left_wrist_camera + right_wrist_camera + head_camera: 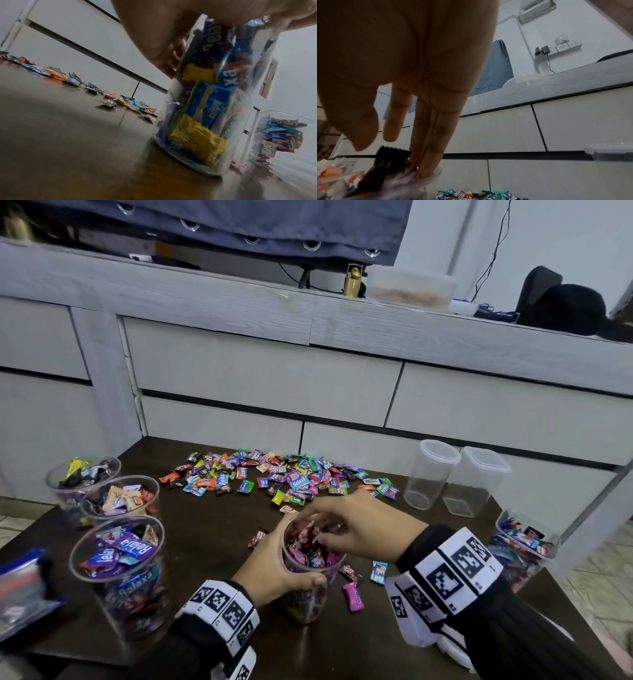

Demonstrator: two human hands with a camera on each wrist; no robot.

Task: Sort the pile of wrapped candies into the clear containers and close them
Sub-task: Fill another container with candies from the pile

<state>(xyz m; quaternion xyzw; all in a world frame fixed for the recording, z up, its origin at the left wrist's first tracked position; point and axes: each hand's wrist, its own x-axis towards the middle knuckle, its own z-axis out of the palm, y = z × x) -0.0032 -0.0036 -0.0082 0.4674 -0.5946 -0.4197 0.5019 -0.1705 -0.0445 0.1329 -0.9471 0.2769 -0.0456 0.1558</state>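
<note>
A clear round container packed with wrapped candies stands on the dark table near the front. My left hand grips its side; the left wrist view shows the fingers curled round the container. My right hand hovers over the mouth, and its straight fingers reach down onto the candies inside. A dark wrapped candy sticks up just below the thumb. The unsorted candy pile lies spread behind the container.
Three filled containers stand at the left, and another filled one at the right edge. Two empty lidded containers stand at the back right. Loose candies lie beside the held container. A blue bag is at the far left.
</note>
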